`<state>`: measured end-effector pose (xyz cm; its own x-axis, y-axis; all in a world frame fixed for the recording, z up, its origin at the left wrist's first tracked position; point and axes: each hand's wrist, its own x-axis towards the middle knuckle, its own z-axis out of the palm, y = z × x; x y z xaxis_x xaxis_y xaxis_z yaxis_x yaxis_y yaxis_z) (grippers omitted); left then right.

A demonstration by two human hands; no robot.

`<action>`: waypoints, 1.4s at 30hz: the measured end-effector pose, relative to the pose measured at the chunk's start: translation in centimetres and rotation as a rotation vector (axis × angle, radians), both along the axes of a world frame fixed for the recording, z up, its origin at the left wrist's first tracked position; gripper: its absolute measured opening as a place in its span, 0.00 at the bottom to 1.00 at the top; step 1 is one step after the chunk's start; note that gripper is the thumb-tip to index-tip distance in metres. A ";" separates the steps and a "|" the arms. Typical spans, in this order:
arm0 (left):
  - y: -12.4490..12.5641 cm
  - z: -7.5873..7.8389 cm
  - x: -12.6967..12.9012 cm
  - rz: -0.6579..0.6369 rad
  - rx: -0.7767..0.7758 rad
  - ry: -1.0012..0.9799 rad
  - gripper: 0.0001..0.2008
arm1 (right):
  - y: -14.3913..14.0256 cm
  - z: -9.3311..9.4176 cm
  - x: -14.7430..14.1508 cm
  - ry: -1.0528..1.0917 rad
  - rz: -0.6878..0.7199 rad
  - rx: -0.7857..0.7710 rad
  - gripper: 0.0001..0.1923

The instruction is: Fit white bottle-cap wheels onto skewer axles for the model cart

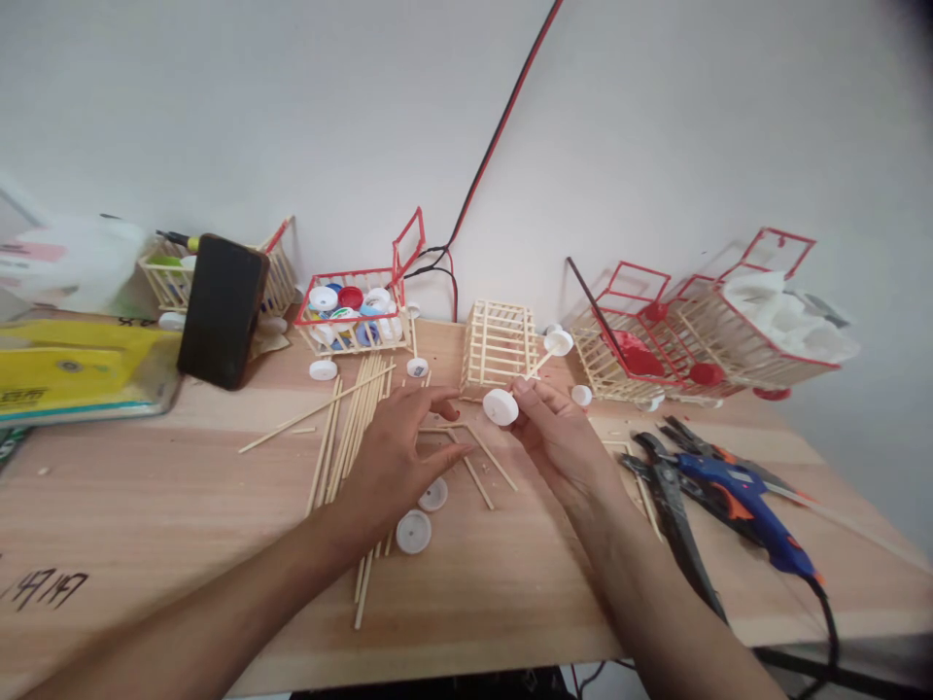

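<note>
above the middle of the wooden table (146,506), the right hand (561,442) held a wheel-and-axle piece — a thin stick with a white bottle cap at each end. the near cap (500,406) sat pinched between the thumb and fingertips, fingers closed around it; the far cap (559,341) pointed away toward the unpainted stick basket (500,342). the grip at one end appeared to keep the axle off the table surface and level with the basket, so that both caps stayed visible to the person.

the left hand (397,452) hovered just beside the held cap, palm down, fingers spread and slightly curled, gripping nothing. its fingertips lay near the near cap but apart from it — a supporting position, by the look of it.

under and between the hands, loose sticks lay crossed on the table. a bundle of long sticks (350,418) ran left of the left hand, within easy reach. two loose white caps (414,531) rested just below the left wrist.

to the right, a blue glue gun (750,506) and dark pliers (674,506) lay beside the right forearm. at the rear stood a red-rimmed basket of caps (354,311), a dark phone (223,311) propped upright, and finished red-trimmed carts (700,331).
</note>
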<state>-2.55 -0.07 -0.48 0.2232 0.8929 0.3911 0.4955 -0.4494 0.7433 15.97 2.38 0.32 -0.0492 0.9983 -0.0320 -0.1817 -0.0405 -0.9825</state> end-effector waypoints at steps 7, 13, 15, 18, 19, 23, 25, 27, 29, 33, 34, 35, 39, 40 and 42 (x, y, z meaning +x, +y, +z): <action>0.0 0.1 -0.1 0.018 0.094 0.009 0.18 | -0.1 0.7 0.1 0.082 0.006 -0.046 0.14; -0.1 0.8 0.2 0.062 0.145 -0.005 0.18 | -0.4 1.4 0.0 0.087 -0.006 -0.058 0.15; -0.1 1.5 0.2 0.052 0.163 0.004 0.20 | -0.4 1.4 0.0 0.128 -0.022 -0.061 0.15; -0.1 2.8 0.4 0.009 0.155 0.054 0.26 | -0.3 1.4 -0.1 0.150 -0.034 -0.053 0.16; 0.0 3.2 0.5 -0.006 0.147 0.080 0.27 | -0.3 1.3 -0.1 0.145 -0.036 -0.037 0.16; 0.4 4.6 1.1 -0.024 0.170 0.178 0.26 | -0.1 1.0 -0.1 0.096 -0.068 0.074 0.17; 0.6 5.0 1.7 -0.013 0.201 0.188 0.24 | 0.0 0.8 0.1 0.062 -0.097 0.115 0.16; 0.8 5.1 2.2 -0.007 0.207 0.176 0.24 | 0.0 0.8 0.2 0.004 -0.135 0.163 0.15; 0.9 5.1 2.6 -0.006 0.196 0.159 0.23 | -0.1 1.0 0.3 -0.085 -0.181 0.231 0.14; 0.9 4.7 2.7 0.013 0.155 0.105 0.25 | -0.5 1.4 0.2 -0.204 -0.197 0.319 0.13; 0.9 4.6 2.7 0.013 0.122 0.075 0.25 | -0.5 1.4 0.2 -0.216 -0.192 0.330 0.12; 1.0 4.5 2.6 0.005 0.072 0.035 0.26 | -0.6 1.4 0.1 -0.231 -0.188 0.340 0.12; 1.5 3.9 2.1 -0.096 -0.178 -0.193 0.24 | -0.7 1.2 0.0 -0.328 -0.199 0.380 0.13; 1.6 3.8 2.0 -0.130 -0.224 -0.252 0.24 | -0.8 1.2 0.0 -0.351 -0.199 0.386 0.13; 1.9 3.4 1.9 -0.197 -0.306 -0.364 0.25 | -0.9 1.3 -0.1 -0.377 -0.195 0.388 0.12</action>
<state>-0.69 1.79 2.93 0.2966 0.9333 0.2024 0.1078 -0.2433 0.9639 15.86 1.48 1.66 0.0808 0.9297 0.3592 0.2157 0.3355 -0.9170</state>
